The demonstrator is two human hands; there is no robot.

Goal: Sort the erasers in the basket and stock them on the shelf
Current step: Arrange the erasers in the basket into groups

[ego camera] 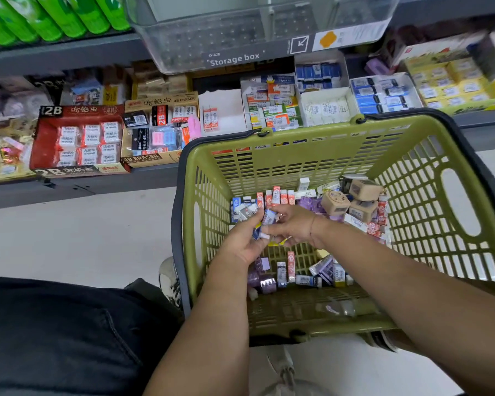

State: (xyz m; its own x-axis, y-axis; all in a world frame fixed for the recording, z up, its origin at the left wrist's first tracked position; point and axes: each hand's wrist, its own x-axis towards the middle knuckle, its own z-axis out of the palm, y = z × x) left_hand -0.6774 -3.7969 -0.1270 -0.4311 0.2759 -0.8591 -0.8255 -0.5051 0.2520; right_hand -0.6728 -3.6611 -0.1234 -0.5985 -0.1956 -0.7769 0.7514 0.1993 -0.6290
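Down in the middle of the basket (297, 144), the right hand (293, 225) pinches a blue-and-white eraser (269, 216) between thumb and fingertips. Right beside it the left hand (240, 244) has its fingers curled round a second blue-and-white eraser (258, 233), so it looks like blues are being gathered into one batch.

Sorting looks early: the basket floor carries a mixed heap of erasers (279, 195). Red sleeves line its far side, purple ones (310, 202) and tan cube ones (365, 190) sit toward its far right corner, and another jumble (297, 278) lies along its near side. All of that is yet to be pulled out and shelved.

Just beyond the basket's far wall runs the shelf (97, 190), with open display boxes in rows. A blue box (380, 94) behind the far right rim looks like the natural home for this handful. A red 2B box (77, 138) sits well off to the basket's left.

Obstacles? The basket's tall far wall stands in front of the front row, so each load must go up and over it. A clear storage box (226, 38) juts out above that same side, which probably tightens the reach. A shoe (169, 277) is tucked against the basket's near left corner.
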